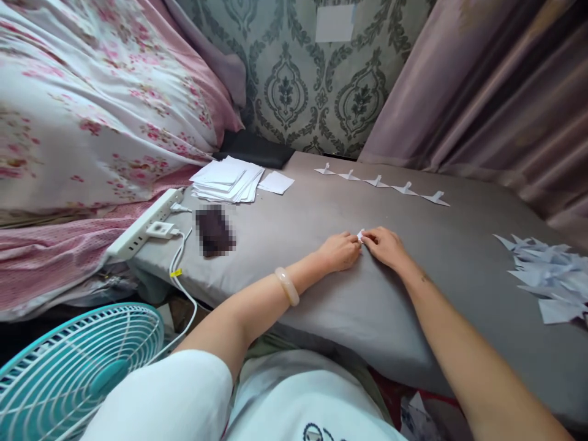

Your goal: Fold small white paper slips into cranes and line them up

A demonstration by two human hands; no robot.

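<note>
Close together over the grey sheet, my left hand (340, 251) and my right hand (384, 245) both pinch one small piece of folded white paper (361, 236). Most of that paper is hidden by my fingers, so its full shape cannot be made out. Beyond my hands, several folded paper pieces (377, 181) stand in a slanting row, each with a raised middle and pointed ends. Off to the right lies a heap of pointed folded papers (551, 272). A pile of flat white paper sheets (227, 180) rests at the back left, with a loose sheet (276, 182) beside it.
A white power strip (147, 223) with plugs and cables lies along the left edge, near a pixelated dark object (214, 230). Below it stands a turquoise fan (87, 367). A black flat item (257, 149) lies against the wall; curtains (441, 86) hang at the right.
</note>
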